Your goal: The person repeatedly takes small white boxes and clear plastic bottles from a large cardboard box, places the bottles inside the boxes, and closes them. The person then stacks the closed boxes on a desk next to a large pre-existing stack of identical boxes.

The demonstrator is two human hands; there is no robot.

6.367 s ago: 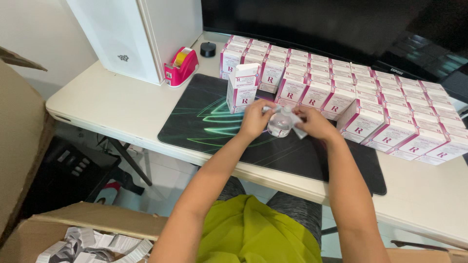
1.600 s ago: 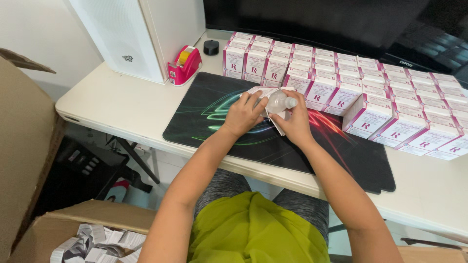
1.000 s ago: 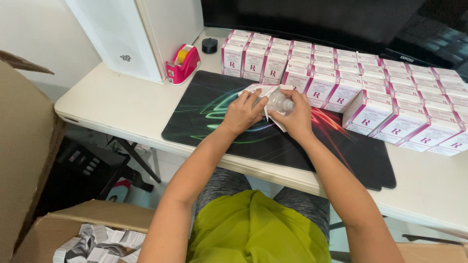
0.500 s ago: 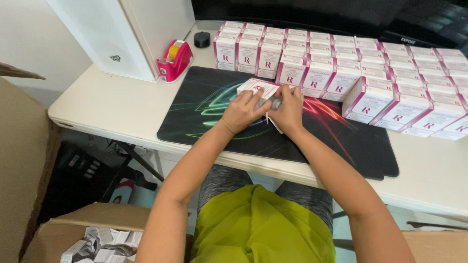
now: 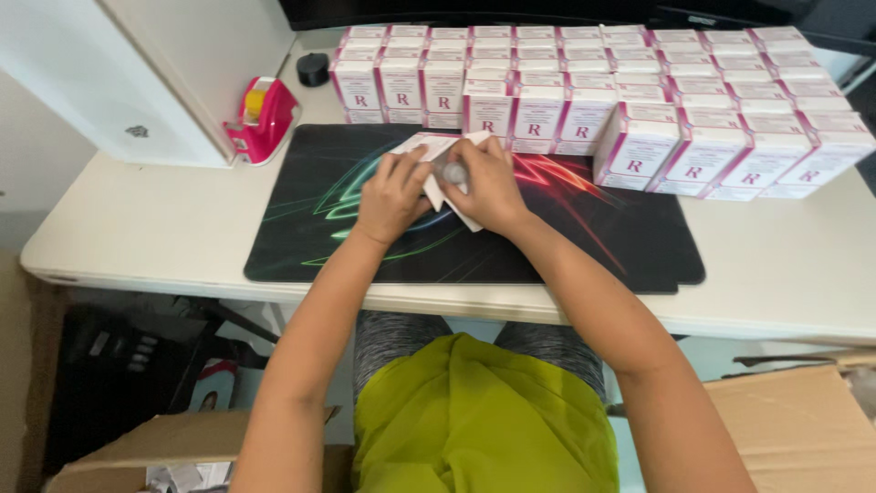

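Both my hands are over the middle of the black mouse mat (image 5: 584,246), working one item. My left hand (image 5: 392,194) is closed on the edge of a white folded leaflet (image 5: 436,151); my right hand (image 5: 493,183) is wrapped round the other side, and btwn them sits a small clear bottle (image 5: 453,172), pinched in the paper.

Progress, as I judge it: rows of pink-and-white cartons (image 5: 584,91) stand closed along the back of the white table (image 5: 137,228), so most look done; the bottle isn't in a carton yet, and the leaflet is only partly round it.

Hard to tell: my fingers cover most of the bottle, so cap and contents unclear. An open cardboard box (image 5: 146,456) bottom left is cut off, contents just scraps of white. Pink tape dispenser (image 5: 260,119) sits left of the mat, untouched.
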